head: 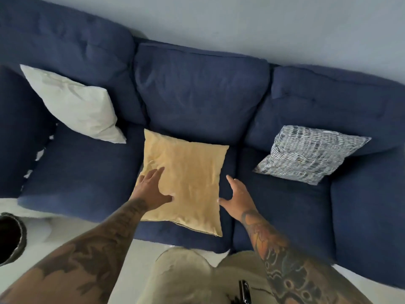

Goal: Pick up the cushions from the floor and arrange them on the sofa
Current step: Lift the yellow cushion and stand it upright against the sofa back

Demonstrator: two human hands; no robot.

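Note:
A yellow cushion (pixel 190 178) lies flat on the middle seat of the dark blue sofa (pixel 197 93). My left hand (pixel 151 189) rests on its near left part, palm down, fingers spread. My right hand (pixel 236 196) is open at the cushion's right edge, thumb touching the fabric. A white cushion (pixel 72 104) leans against the left backrest. A grey-and-white patterned cushion (pixel 309 154) leans against the right backrest.
A dark round container (pixel 11 238) stands on the pale floor at the left. My beige trousers (pixel 190 279) fill the bottom centre, with a small black device (pixel 243 290) hanging there. The wall (pixel 263 25) runs behind the sofa.

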